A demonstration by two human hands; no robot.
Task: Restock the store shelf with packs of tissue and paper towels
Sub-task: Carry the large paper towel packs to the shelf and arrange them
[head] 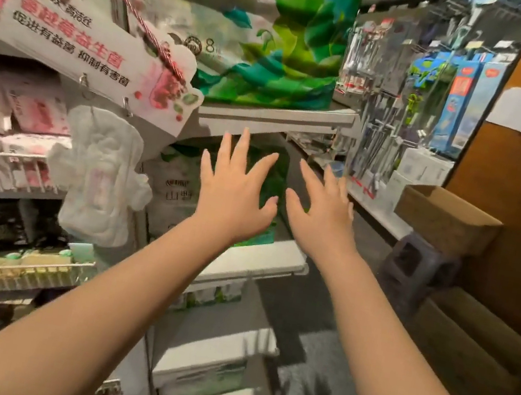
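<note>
A green-and-white tissue pack [181, 183] stands on the middle shelf [262, 257], mostly hidden behind my hands. My left hand [236, 189] is spread flat in front of the pack, fingers straight; I cannot tell whether it touches the pack. My right hand [322, 211] is spread open just right of it, at the pack's right edge, holding nothing. On the upper shelf [276, 118] stands a large pack [247, 24] with green leaf print.
A hanging promo sign [81, 40] and a white sample pad [102, 176] are at the left. Pink packs [5, 117] fill the left shelves. A cardboard box [447, 218] sits on a stool [417, 266] at the right, by a brown wall. Lower shelves [213, 356] hold more packs.
</note>
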